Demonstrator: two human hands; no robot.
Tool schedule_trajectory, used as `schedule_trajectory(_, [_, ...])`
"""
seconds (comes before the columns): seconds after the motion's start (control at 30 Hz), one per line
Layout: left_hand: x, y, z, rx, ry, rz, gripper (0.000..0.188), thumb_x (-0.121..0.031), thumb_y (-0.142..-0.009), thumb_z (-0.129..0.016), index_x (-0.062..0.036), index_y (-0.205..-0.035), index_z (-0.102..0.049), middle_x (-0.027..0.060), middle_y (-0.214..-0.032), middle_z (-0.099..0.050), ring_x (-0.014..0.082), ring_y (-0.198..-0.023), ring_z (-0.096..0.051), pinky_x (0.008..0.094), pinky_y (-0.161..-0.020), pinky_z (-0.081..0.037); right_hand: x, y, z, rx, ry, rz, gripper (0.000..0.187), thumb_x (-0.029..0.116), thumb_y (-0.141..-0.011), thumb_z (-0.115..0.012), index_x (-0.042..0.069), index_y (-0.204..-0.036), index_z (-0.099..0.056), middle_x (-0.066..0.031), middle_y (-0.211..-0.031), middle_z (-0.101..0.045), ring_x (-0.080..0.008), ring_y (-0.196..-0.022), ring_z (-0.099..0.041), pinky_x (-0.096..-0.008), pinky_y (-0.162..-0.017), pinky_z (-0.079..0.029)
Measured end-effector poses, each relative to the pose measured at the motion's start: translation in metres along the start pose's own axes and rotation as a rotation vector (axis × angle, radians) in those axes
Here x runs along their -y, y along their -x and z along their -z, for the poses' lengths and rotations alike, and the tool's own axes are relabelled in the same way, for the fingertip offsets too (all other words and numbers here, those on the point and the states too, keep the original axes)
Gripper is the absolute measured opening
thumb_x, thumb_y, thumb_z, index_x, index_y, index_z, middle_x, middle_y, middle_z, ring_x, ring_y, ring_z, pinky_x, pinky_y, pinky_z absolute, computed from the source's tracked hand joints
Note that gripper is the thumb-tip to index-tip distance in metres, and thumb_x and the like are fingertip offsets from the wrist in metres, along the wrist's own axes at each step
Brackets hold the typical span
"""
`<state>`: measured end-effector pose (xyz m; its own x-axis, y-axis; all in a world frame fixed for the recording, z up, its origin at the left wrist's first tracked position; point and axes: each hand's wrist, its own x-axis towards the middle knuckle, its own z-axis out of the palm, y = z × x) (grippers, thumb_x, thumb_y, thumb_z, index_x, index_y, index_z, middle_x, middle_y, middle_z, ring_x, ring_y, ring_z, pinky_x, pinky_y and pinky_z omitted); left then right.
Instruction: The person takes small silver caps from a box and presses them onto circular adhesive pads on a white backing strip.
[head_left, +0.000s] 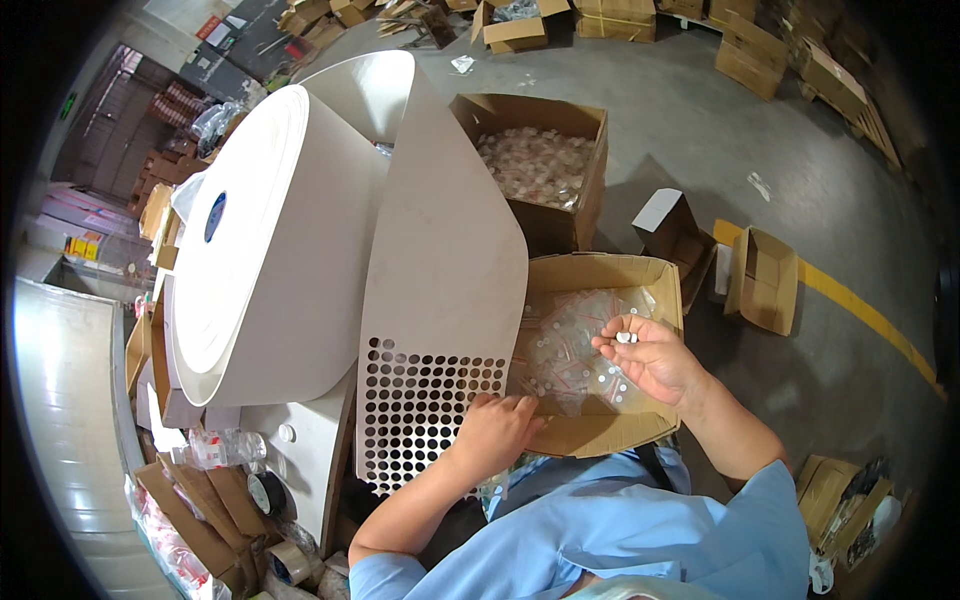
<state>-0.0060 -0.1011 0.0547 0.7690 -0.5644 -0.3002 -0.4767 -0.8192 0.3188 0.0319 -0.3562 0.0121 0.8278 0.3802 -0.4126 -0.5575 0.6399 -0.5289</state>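
Note:
My right hand (655, 362) is closed around a few small white discs (626, 338), palm turned up. It hovers over an open cardboard box (610, 437) that holds clear plastic bags (560, 345) with red strips and loose white discs. My left hand (497, 432) has its fingers curled at the right edge of a white sheet (440, 240), beside the box's near left corner. What those fingers hold, if anything, is hidden. Rows of round holes (420, 405) are punched through the sheet's lower part, which hangs down from a large white roll (300, 250).
Behind the box stands a deeper carton (590, 190) full of small bagged pieces. Smaller open cartons (765, 280) lie on the floor at right. At lower left are a plastic bottle (225, 449), tape rolls (290, 563) and a white table (305, 465).

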Motion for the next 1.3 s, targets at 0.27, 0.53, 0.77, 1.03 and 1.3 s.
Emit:
schedule_trajectory(0.27, [-0.019, -0.079, -0.012, -0.135, -0.297, 0.246, 0.024, -0.007, -0.076, -0.061, -0.0002, -0.098, -0.053, 0.012, -0.098, -0.058, 0.0248, -0.084, -0.064, 0.0321, -0.064, -0.056, -0.001, -0.002, -0.004, -0.023, -0.065, -0.011, 0.014, 0.0, -0.089, -0.047, 0.0, -0.1, -0.055, -0.0102, -0.1, -0.058, -0.0206, -0.096, -0.058, -0.0314, -0.087, -0.048])
schedule_trajectory(0.53, [0.005, -0.132, -0.024, -0.092, -0.139, 0.37, 0.03, -0.008, -0.076, -0.063, 0.0002, -0.103, -0.051, 0.0177, -0.108, -0.053, 0.0325, -0.082, -0.064, 0.0393, -0.062, -0.054, -0.002, -0.002, -0.007, -0.04, -0.083, 0.03, 0.013, 0.007, -0.089, -0.051, 0.001, -0.1, -0.056, -0.0069, -0.096, -0.058, -0.0165, -0.09, -0.056, -0.0289, -0.083, -0.046])
schedule_trajectory(0.77, [0.01, -0.102, -0.018, -0.292, 0.329, 0.039, 0.015, -0.008, -0.08, -0.064, 0.0023, -0.09, -0.064, 0.0145, -0.084, -0.062, 0.0235, -0.075, -0.064, 0.034, -0.062, -0.05, -0.006, -0.001, -0.003, -0.051, -0.03, 0.055, 0.014, 0.008, -0.087, -0.056, 0.004, -0.101, -0.055, -0.0024, -0.093, -0.056, -0.0107, -0.084, -0.054, -0.0244, -0.076, -0.044])
schedule_trajectory(1.03, [-0.016, -0.061, -0.015, -0.274, 1.172, 0.264, 0.011, -0.007, -0.086, -0.065, 0.0031, -0.084, -0.064, 0.0025, -0.075, -0.063, 0.0065, -0.066, -0.056, 0.021, -0.06, -0.046, -0.015, 0.003, -0.01, -0.001, 0.498, 0.126, 0.009, 0.006, -0.085, -0.063, 0.004, -0.092, -0.058, 0.0045, -0.076, -0.049, -0.0028, -0.069, -0.043, -0.0178, -0.06, -0.035])
schedule_trajectory(1.3, [-0.017, -0.053, -0.022, -0.108, 1.437, 0.226, 0.012, -0.007, -0.089, -0.061, 0.0038, -0.091, -0.063, 0.0043, -0.082, -0.064, 0.0073, -0.072, -0.058, 0.0206, -0.065, -0.048, -0.02, 0.007, -0.021, -0.119, 0.999, 0.356, 0.01, 0.004, -0.081, -0.066, 0.003, -0.087, -0.06, 0.0052, -0.065, -0.045, -0.0038, -0.06, -0.039, -0.0217, -0.053, -0.034])
